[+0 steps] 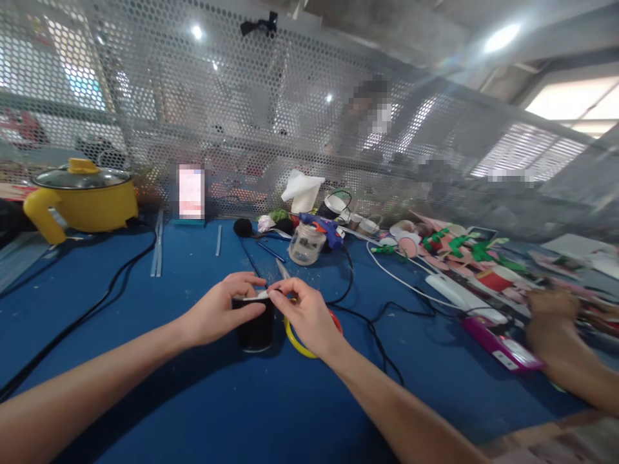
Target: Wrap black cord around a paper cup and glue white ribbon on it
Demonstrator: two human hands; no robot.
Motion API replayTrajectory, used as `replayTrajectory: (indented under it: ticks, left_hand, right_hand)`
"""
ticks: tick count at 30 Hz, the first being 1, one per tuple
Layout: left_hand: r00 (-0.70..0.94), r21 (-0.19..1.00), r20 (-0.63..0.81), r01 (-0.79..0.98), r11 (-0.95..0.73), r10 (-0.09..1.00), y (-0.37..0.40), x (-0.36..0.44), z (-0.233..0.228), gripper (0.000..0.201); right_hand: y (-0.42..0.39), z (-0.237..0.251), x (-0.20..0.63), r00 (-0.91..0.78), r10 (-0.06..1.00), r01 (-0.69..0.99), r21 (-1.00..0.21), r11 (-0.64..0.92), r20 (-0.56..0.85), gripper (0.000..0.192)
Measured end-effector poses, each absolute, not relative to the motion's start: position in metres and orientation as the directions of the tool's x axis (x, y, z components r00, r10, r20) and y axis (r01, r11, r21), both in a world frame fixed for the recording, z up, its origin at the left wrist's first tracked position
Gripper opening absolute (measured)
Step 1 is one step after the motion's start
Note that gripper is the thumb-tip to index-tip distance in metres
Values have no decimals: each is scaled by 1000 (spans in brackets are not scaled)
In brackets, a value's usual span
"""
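My left hand (pixel 217 309) is closed round the upper edge of a black paper cup (pixel 255 332) with a white rim, standing upright on the blue table. My right hand (pixel 307 316) meets it at the rim, thumb and fingers pinched on the end of a black yarn (pixel 251 261). This strand runs back to a black yarn ball (pixel 242 227). Scissors (pixel 296 345) with yellow and red handles lie partly hidden under my right hand. Behind them stands a clear jar (pixel 306 246), with a blue glue gun (pixel 329 231) resting against it.
A yellow electric pot (pixel 91 203) stands left, its cord crossing the table. Glue sticks (pixel 157 248) and a lit phone (pixel 191 192) are nearer the mesh panel (pixel 232 116). At right lie craft pieces (pixel 454 248), a white power strip (pixel 464 298) and another person's hand (pixel 556 316).
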State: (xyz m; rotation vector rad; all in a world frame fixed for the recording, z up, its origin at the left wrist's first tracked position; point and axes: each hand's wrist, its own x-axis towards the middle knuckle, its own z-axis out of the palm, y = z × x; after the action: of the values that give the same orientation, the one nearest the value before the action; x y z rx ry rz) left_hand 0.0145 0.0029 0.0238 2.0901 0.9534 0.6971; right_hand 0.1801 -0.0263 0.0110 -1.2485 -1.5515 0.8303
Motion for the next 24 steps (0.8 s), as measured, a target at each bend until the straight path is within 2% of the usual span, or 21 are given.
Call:
replayTrajectory:
  ticks: [6, 20, 24]
  left_hand:
    - [604, 818, 142, 375, -437, 785, 7, 11, 23, 21]
    - [535, 832, 158, 381, -404, 830, -5, 15, 31, 13]
    - [551, 861, 133, 347, -371, 824, -3, 14, 31, 13]
  right_hand:
    - [-26, 8, 180, -28, 966, 337, -908, 251, 257, 14]
    - [-34, 7, 174, -42, 910, 406, -825, 392, 412, 12]
    - [-35, 9, 175, -42, 922, 400, -839, 368, 385, 13]
